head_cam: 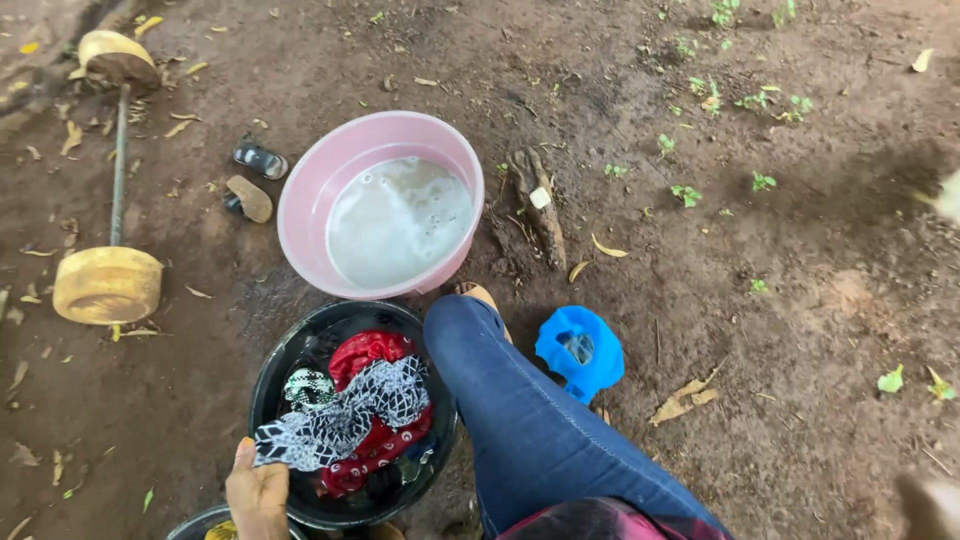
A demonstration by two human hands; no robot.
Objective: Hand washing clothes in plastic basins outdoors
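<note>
My left hand [258,490] is at the bottom edge and grips the end of a black-and-white patterned cloth [350,415]. The cloth lies across a black basin [275,365] that also holds a red cloth [365,350] and other wet clothes. Just beyond it stands a pink basin [300,190] filled with cloudy water [400,220]. My leg in blue jeans [520,410] stretches beside the black basin. A blurred shape in the bottom right corner [925,505] may be my right hand; its state is unclear.
A blue plastic bag [580,350] lies on the bare soil right of my leg. At the left lies a homemade barbell with round yellow weights [107,285]. Sandals [260,160] and a wood stump [540,215] sit near the pink basin. Another dark rim [195,522] shows at the bottom.
</note>
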